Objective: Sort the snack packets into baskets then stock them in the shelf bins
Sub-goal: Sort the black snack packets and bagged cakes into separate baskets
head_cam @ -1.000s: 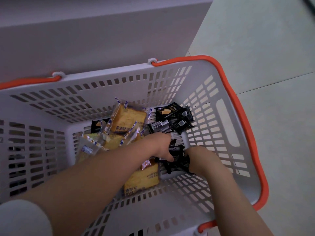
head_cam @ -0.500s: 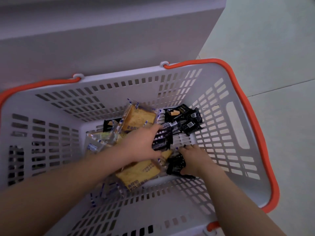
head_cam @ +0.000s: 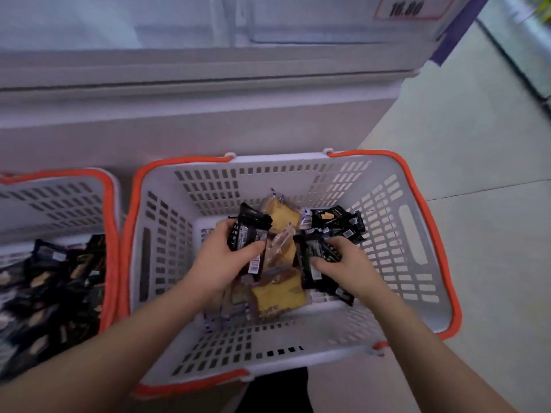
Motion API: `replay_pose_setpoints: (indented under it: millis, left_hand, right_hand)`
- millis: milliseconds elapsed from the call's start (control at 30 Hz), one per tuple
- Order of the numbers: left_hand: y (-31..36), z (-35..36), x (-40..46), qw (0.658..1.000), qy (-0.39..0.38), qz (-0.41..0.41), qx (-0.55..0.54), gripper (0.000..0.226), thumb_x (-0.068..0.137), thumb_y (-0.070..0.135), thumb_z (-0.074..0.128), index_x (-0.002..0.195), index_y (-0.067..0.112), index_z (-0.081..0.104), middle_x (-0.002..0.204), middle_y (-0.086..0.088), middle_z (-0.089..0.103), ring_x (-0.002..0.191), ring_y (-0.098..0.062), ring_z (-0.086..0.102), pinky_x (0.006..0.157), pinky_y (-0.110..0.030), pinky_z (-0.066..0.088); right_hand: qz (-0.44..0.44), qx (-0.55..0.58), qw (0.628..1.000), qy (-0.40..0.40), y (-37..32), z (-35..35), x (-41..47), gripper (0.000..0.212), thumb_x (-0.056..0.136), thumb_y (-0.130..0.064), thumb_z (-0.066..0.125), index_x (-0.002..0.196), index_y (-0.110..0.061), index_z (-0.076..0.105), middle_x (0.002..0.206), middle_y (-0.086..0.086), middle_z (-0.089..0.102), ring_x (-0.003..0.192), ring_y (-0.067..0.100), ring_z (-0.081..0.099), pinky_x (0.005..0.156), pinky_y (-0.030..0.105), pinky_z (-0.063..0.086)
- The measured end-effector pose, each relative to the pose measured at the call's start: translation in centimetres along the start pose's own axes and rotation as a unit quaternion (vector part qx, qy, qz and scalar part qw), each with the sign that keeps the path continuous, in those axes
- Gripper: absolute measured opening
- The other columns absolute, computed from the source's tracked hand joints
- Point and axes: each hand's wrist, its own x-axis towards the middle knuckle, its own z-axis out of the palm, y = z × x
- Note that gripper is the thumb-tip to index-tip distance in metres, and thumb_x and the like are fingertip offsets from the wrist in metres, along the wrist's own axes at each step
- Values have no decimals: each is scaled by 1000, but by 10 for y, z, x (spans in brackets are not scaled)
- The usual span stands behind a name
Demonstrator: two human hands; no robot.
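Observation:
A white basket with an orange rim stands on the floor in front of me, holding yellow snack packets and black snack packets. My left hand grips a bunch of black packets lifted above the pile. My right hand grips another bunch of black packets just right of it. To the left stands a second orange-rimmed basket filled with several black packets.
A white shelf unit rises right behind both baskets, with clear bins and a price label at the top. Pale tiled floor spreads to the right.
Both hands have closed on bunches of black packets and lifted them off the pile. The view has pulled back, bringing the left basket and the shelf bins into sight.

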Motion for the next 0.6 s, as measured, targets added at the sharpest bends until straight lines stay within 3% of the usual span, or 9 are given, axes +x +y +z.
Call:
replay_pose_setpoints:
  millis: [100,167,233,333,400,533,600]
  left_hand:
    - [-1,-39,-26,998,35,-11,-50,55,81,38,67,127,29,40,124,11,54,110,-8,55,89,-30,49]
    - [-5,-69,-45,995,71,11,-76,52,82,36,66,128,33,42,119,18,56,106,3,57,80,-18,51]
    - [-12,-104,-62,988,107,11,-109,43,85,33,64,124,34,46,112,18,60,97,4,61,68,-12,50]
    - [-33,-147,-82,971,173,-43,-158,45,87,31,61,129,27,44,122,5,59,103,-14,61,80,-30,49]
    - [-50,-164,-94,956,217,-87,-176,55,87,31,61,135,20,38,128,-1,55,108,-18,58,86,-35,48]
    - [-77,-187,-116,934,269,-135,-191,54,85,34,62,131,17,41,121,-1,59,102,-18,58,80,-32,45]
    - [-85,-200,-120,930,292,-142,-173,59,85,31,64,135,15,38,120,3,55,104,-18,56,83,-32,44]
  right_hand:
    - [21,155,986,-51,-51,6,-18,42,87,-38,62,123,-20,50,109,-13,54,88,-2,56,67,17,50]
    - [9,226,967,-119,-89,15,-27,26,88,-34,61,110,-22,58,111,-1,62,94,14,64,78,37,57]
    - [-26,214,963,-165,-130,30,-36,23,88,-34,61,108,-24,59,108,2,66,91,17,67,72,36,57]
    - [-70,157,962,-213,-187,64,-46,31,87,-31,62,115,-19,55,97,-1,69,74,10,70,57,27,56]
    - [-97,101,965,-224,-216,95,-52,27,86,-31,62,109,-22,52,96,0,65,68,10,69,54,25,54]
    - [-141,11,973,-184,-242,176,-67,29,85,-35,63,106,-23,46,95,-8,58,84,11,59,69,27,46]
    - [-132,11,978,-159,-237,214,-77,34,86,-32,62,114,-21,47,107,-3,59,102,19,59,79,28,43]
